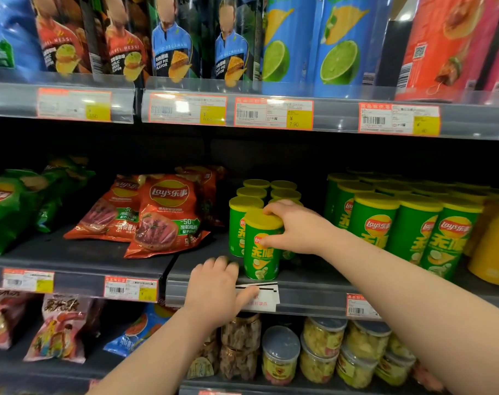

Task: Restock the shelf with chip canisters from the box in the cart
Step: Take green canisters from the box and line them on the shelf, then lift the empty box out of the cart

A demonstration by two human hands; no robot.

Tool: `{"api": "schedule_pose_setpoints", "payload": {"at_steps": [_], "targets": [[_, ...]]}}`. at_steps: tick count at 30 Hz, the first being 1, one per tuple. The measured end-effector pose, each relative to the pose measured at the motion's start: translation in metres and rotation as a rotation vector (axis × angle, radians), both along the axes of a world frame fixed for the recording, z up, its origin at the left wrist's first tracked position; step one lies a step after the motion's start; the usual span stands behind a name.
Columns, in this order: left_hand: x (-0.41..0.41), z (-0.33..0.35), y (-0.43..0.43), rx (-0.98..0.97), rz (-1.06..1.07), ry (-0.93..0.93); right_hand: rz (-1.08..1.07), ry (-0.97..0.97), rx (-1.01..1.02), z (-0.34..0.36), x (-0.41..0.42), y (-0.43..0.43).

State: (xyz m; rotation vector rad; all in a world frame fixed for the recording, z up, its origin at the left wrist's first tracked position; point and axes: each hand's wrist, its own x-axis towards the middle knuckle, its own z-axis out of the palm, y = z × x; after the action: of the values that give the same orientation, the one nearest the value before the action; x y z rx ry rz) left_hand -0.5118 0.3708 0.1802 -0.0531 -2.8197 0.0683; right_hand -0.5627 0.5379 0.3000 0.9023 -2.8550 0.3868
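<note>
A short green chip canister with a yellow lid (260, 253) stands at the front of the middle shelf (308, 292). My right hand (292, 228) grips it from the right, fingers over the lid and thumb on its side. Behind it stand several more green canisters (255, 192) in two rows. My left hand (215, 289) rests on the shelf's front edge just left of the canister, fingers curled over the lip and thumb lying on a white label (264, 297). The box and cart are out of view.
A larger block of green canisters (399, 223) fills the shelf to the right, with yellow ones (493, 252) beyond. Red chip bags (162, 218) and green bags (11, 206) lie to the left. Tall chip tubes (339, 47) stand on the upper shelf; clear jars (322, 349) on the lower one.
</note>
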Motion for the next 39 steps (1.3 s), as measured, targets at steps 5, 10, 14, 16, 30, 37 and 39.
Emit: {"api": "schedule_pose_setpoints", "payload": {"at_steps": [5,10,14,16,30,37,39], "targets": [[0.000,-0.003,-0.002,-0.004,0.020,-0.035,-0.006,0.043,0.028,-0.003,0.001,0.001],[0.002,-0.001,0.000,0.024,0.023,-0.007,0.002,0.028,0.006,-0.007,0.002,0.000],[0.003,0.001,0.001,-0.007,0.015,0.001,0.007,0.021,0.001,-0.008,0.002,0.000],[0.004,0.005,0.003,-0.044,0.022,-0.026,0.004,0.021,0.005,-0.008,0.002,0.000],[0.070,-0.037,-0.012,0.153,-0.052,0.255,0.367,0.223,-0.021,-0.068,0.071,-0.013],[0.151,-0.099,-0.028,0.079,0.278,-0.295,0.535,-0.016,0.335,-0.161,0.099,-0.049],[0.177,-0.109,-0.030,0.077,0.396,-0.384,0.581,-0.068,0.350,-0.180,0.111,-0.060]]}}
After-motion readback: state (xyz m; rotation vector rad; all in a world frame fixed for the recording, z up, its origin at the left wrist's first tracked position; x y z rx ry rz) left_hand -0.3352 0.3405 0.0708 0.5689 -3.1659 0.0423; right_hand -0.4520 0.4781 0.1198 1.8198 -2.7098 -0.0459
